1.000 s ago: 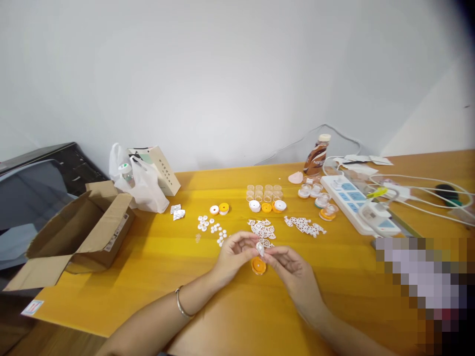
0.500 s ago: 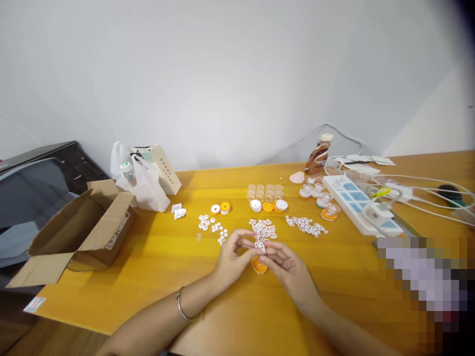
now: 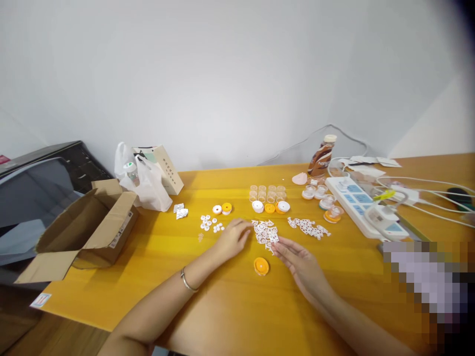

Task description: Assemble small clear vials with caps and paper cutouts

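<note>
My right hand [image 3: 302, 262] pinches a small white perforated plastic piece [image 3: 273, 237] between thumb and fingers. Just behind it lies a pile of similar white openwork pieces [image 3: 261, 228]. At the left edge of that pile is my left hand [image 3: 233, 239], with forefinger and thumb apart and nothing visible between them; its other fingers are partly hidden. An orange round cap [image 3: 261, 266] with a pale centre sits on the table in front of both hands. Several small white discs [image 3: 206, 222] lie left of my left hand. A second spread of white openwork pieces [image 3: 308, 228] is to the right.
Clear cups [image 3: 267, 193] stand in rows behind white and orange caps [image 3: 269, 208]. On the right are assembled clear-topped pieces [image 3: 333, 214], a brown bottle [image 3: 322, 156] and a power strip [image 3: 352, 206] with cables. An opened cardboard box [image 3: 100, 247] and plastic bag [image 3: 152, 185] occupy the left.
My hands have parted. The left moved back and left, off the white piece, towards the pile. The right carried the piece slightly right and back, uncovering the orange cap.
</note>
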A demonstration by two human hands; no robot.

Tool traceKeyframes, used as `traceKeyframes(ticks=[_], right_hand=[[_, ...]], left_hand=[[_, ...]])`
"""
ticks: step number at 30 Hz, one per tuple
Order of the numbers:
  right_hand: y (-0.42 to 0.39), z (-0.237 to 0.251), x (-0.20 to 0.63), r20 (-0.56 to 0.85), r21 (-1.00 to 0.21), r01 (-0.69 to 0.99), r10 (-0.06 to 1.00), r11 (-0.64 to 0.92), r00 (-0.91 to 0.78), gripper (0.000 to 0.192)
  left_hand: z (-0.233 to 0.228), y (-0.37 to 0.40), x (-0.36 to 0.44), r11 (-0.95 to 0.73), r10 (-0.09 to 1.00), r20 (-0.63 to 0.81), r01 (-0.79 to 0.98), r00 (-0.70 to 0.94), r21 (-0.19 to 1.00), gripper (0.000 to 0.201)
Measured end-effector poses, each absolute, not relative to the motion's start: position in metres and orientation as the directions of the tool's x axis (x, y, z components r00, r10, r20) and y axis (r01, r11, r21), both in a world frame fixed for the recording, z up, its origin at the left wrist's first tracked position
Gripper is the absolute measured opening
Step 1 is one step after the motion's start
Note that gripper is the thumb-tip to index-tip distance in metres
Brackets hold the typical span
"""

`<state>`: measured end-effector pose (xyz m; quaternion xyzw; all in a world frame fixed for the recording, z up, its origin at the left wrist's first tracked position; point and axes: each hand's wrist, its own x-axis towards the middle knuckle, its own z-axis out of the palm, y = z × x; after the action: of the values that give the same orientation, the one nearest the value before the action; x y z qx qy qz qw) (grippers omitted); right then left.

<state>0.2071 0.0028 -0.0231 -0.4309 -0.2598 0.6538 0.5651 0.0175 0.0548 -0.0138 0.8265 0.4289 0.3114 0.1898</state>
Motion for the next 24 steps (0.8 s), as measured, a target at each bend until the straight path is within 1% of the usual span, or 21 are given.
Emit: traceKeyframes(ticks=[3, 6, 10, 17, 19, 22, 24], right_hand=[[0.001, -0.024, 0.205, -0.288, -0.825, -0.509, 0.958, -0.246, 0.003, 0.029], [-0.001, -0.023, 0.204, -0.299, -0.819, -0.511, 0.954, -0.263, -0.012, 0.031], [-0.002, -0.021, 0.204, -0.309, -0.812, -0.515, 0.951, -0.274, -0.018, 0.032], [-0.001, -0.023, 0.205, -0.294, -0.813, -0.516, 0.955, -0.269, -0.035, 0.029], [-0.002, -0.023, 0.205, -0.294, -0.811, -0.515, 0.954, -0.277, -0.049, 0.029], [-0.004, -0.023, 0.204, -0.292, -0.807, -0.512, 0.953, -0.294, -0.086, 0.029], [-0.005, -0.023, 0.203, -0.282, -0.814, -0.496, 0.952, -0.302, -0.118, 0.028]], left_hand=[[-0.009, 0.070, 0.024, -0.623, 0.781, 0.357, 0.597, 0.512, 0.506, 0.030], [-0.010, 0.083, 0.029, -0.641, 0.765, 0.339, 0.601, 0.547, 0.478, 0.027], [-0.017, 0.089, 0.034, -0.641, 0.765, 0.320, 0.609, 0.559, 0.468, 0.022], [-0.013, 0.080, 0.028, -0.603, 0.797, 0.337, 0.633, 0.501, 0.485, 0.026], [-0.011, 0.072, 0.023, -0.578, 0.816, 0.355, 0.632, 0.457, 0.516, 0.029], [-0.010, 0.055, 0.014, -0.519, 0.854, 0.359, 0.576, 0.376, 0.632, 0.037], [-0.010, 0.044, 0.010, -0.474, 0.879, 0.340, 0.527, 0.336, 0.706, 0.036]])
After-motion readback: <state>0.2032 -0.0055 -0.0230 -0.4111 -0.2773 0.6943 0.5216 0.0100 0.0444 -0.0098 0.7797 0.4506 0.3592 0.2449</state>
